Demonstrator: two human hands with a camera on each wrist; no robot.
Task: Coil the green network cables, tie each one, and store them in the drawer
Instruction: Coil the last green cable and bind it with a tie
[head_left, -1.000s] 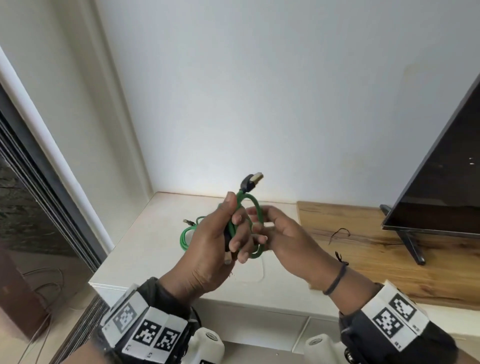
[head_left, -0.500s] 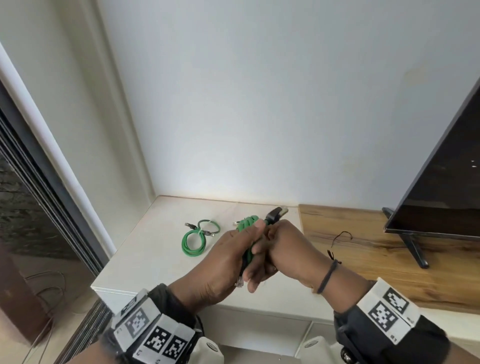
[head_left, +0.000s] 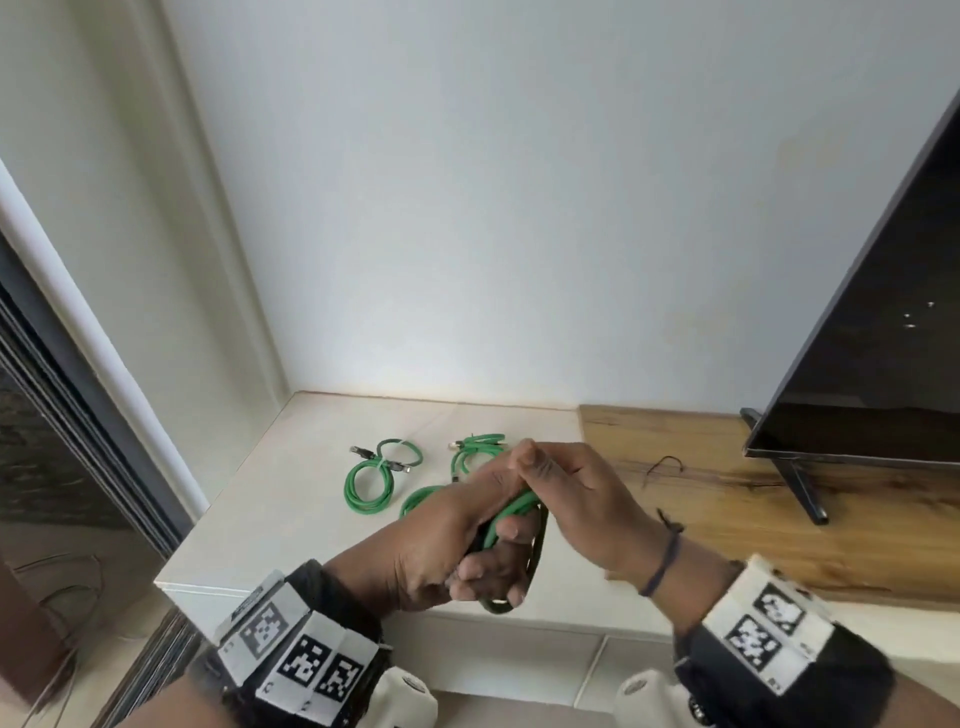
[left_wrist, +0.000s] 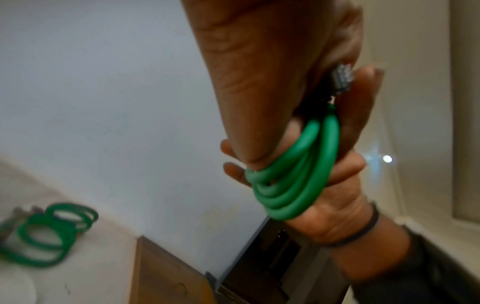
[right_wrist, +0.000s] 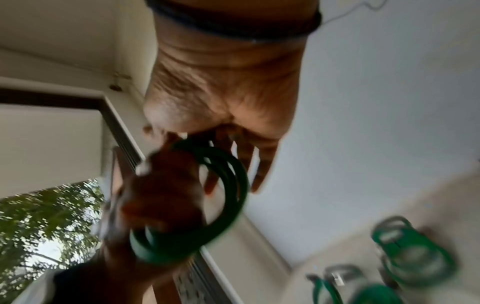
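I hold a coiled green network cable (head_left: 511, 509) between both hands above the front of the cream cabinet top (head_left: 291, 519). My left hand (head_left: 447, 540) grips the coil from the left, fingers curled round its strands. From the right, my right hand (head_left: 571, 488) closes over the top of the coil. In the left wrist view the coil (left_wrist: 298, 181) lies in several loops between both palms, with a connector (left_wrist: 342, 79) at its upper end. The right wrist view is blurred and shows the coil (right_wrist: 228, 195) dark against my left hand.
Three more green cables lie on the cabinet top: a tied coil (head_left: 371, 480), one (head_left: 475, 449) behind my hands, one (head_left: 421, 499) partly hidden. A black tie (head_left: 662, 465) lies on the wooden shelf (head_left: 727, 499). A television (head_left: 883, 312) stands at the right. Drawer fronts (head_left: 519, 654) sit below.
Both hands have come down with the coil toward the cabinet's front edge. The connector that stuck up above my fingers no longer shows in the head view.
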